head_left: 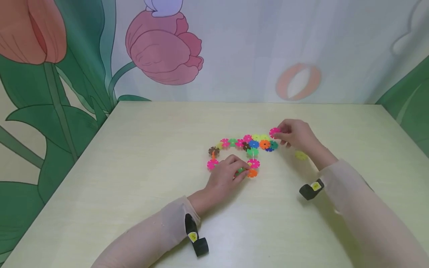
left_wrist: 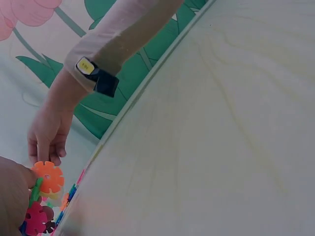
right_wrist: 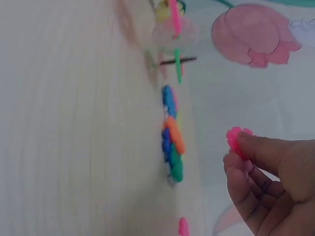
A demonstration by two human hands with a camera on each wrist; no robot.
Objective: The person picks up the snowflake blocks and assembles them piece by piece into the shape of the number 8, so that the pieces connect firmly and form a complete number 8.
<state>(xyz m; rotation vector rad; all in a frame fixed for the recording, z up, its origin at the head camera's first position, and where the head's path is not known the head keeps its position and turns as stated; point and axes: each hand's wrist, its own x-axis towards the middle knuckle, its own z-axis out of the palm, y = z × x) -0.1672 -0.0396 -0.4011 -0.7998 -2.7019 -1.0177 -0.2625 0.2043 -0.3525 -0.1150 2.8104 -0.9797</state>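
Note:
Notched plastic flower discs in many colours are joined into a loop [head_left: 232, 142] with a short row off its far right corner. My left hand [head_left: 226, 175] reaches over the loop's near side and pinches a green disc [head_left: 239, 171] there, beside an orange disc [head_left: 252, 173]; part of that side is hidden under the hand. To the right, my right hand [head_left: 296, 134] holds a loose pink disc [right_wrist: 238, 140] between thumb and fingers. It is raised just beyond the row's end, near a teal disc [head_left: 274, 145].
A yellow disc [head_left: 301, 155] lies on the table [head_left: 151, 149] under my right wrist. Another pink piece [right_wrist: 183, 226] shows at the lower edge of the right wrist view. Behind the table's far edge stands a wall [head_left: 234, 56] with painted flowers.

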